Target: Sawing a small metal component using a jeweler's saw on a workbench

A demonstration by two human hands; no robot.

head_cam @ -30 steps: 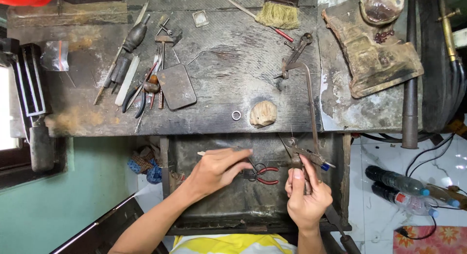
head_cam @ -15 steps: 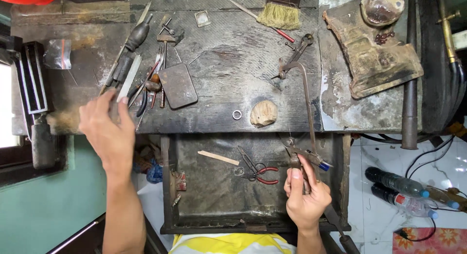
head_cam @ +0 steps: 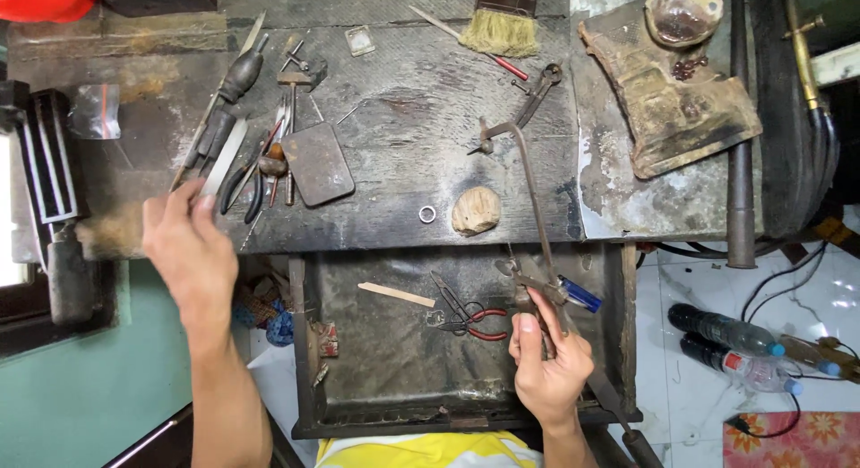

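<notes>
My right hand [head_cam: 548,365] grips the handle of a thin metal saw frame [head_cam: 530,195] that reaches up from the open drawer [head_cam: 309,343] onto the dark workbench [head_cam: 403,119]. My left hand [head_cam: 190,249] is at the bench's left front edge, fingers touching a flat metal file [head_cam: 224,154] among a cluster of hand tools; whether it grips anything I cannot tell. In the drawer lie red-handled pliers [head_cam: 466,316] and a pale wooden stick [head_cam: 396,294]. A small metal ring [head_cam: 427,214] and a tan lump [head_cam: 476,210] sit near the bench's front edge.
A brush [head_cam: 502,20] and dark pliers [head_cam: 537,87] lie at the back of the bench. A worn pad with a bowl [head_cam: 681,16] sits at the right. Plastic bottles [head_cam: 730,338] lie on the tiled floor at right. A dark rectangular plate [head_cam: 318,163] lies left of centre.
My left hand left the drawer, swung to the bench's left edge, and now sits slightly lower and further right among the tools. My right hand kept still on the saw frame.
</notes>
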